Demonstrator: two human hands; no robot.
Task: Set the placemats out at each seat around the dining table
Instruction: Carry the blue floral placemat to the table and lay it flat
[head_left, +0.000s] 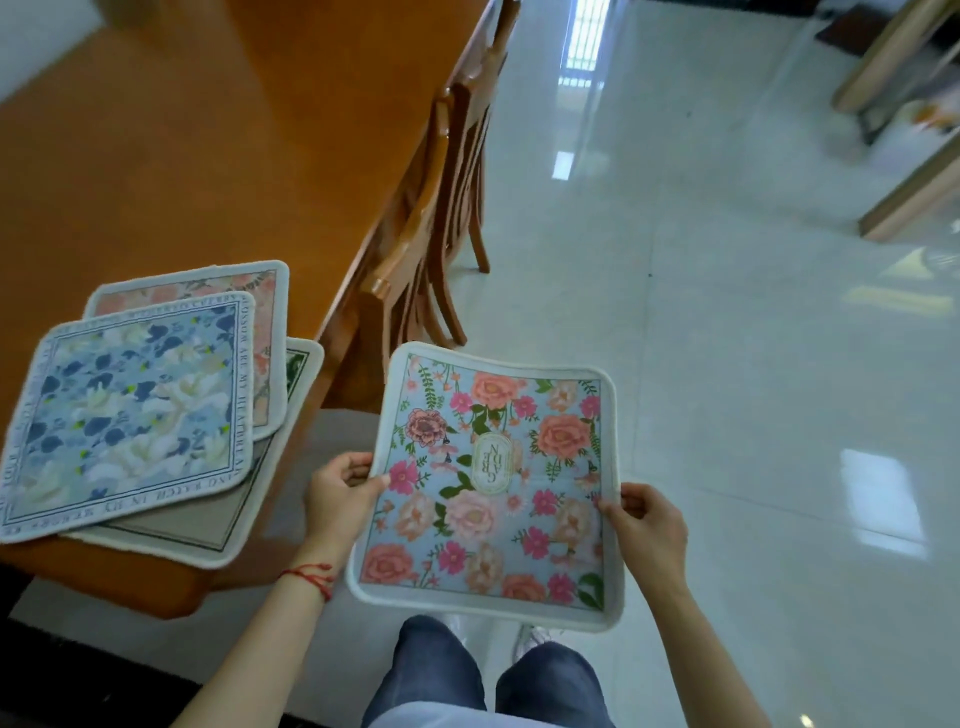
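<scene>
Both hands, left hand (340, 491) and right hand (647, 525), are pinching the square pink-floral fabric placemat (493, 483) by its side edges, right of the orange wooden desk (208, 156).

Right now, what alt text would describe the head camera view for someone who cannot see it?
A person's left hand and right hand hold a pink-flowered placemat above the floor, beside a wooden table where three more placemats lie stacked.

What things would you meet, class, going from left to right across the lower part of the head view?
Blue-and-white floral placemat on top of the pile → left hand → pink-rose floral placemat with white rim, held over the floor → right hand → glossy white tiled floor.
</scene>
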